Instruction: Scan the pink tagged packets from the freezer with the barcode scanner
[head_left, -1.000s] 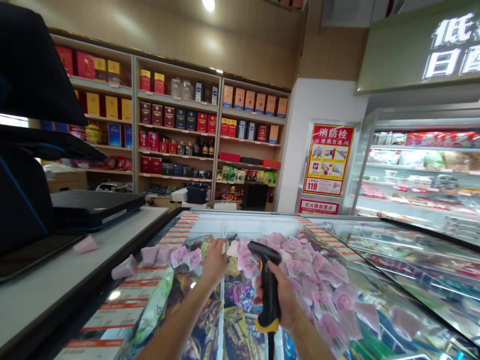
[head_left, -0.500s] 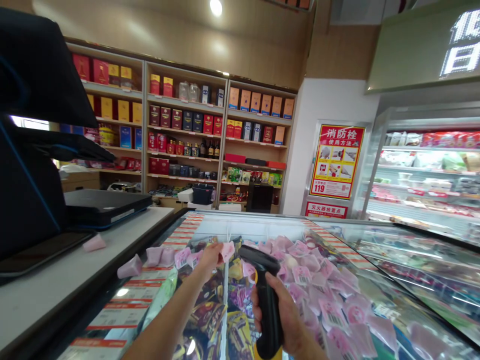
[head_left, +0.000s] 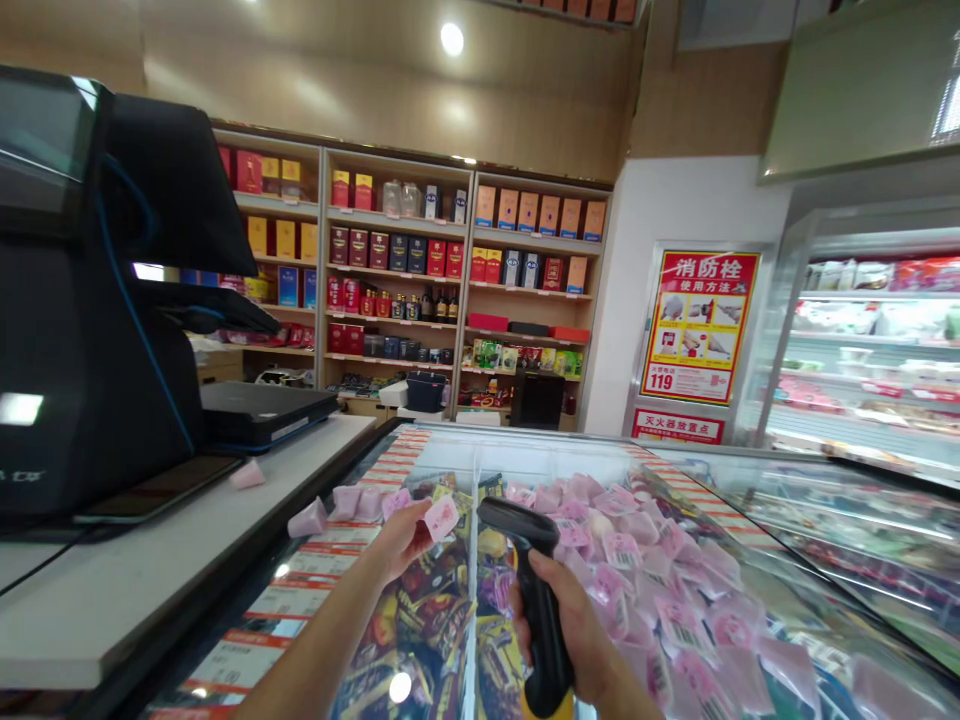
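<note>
My right hand (head_left: 564,610) is wrapped round the grip of a black and yellow barcode scanner (head_left: 541,600), its head turned to the left. Between the fingers of my left hand (head_left: 401,540) is a small pink plastic cup (head_left: 441,517) with a printed lid, held just left of the scanner's head. A heap of similar pink cups (head_left: 637,560) with barcode labels lies on the glass freezer top to the right of the scanner. Several more pink cups (head_left: 356,502) stand in a row beyond my left hand, and a single cup (head_left: 247,474) rests on the white counter.
The glass-topped freezer (head_left: 435,640) holds packaged ice creams, with price labels (head_left: 255,635) along its left edge. A black checkout terminal (head_left: 82,320) stands on the white counter (head_left: 157,590) at left. Shelves of boxed bottles (head_left: 397,255) line the back; a refrigerated display (head_left: 870,340) is at right.
My left hand has drawn back slightly to the left with its cup, whose printed lid now shows more fully. The view has turned a little left; the scanner stays in my right hand.
</note>
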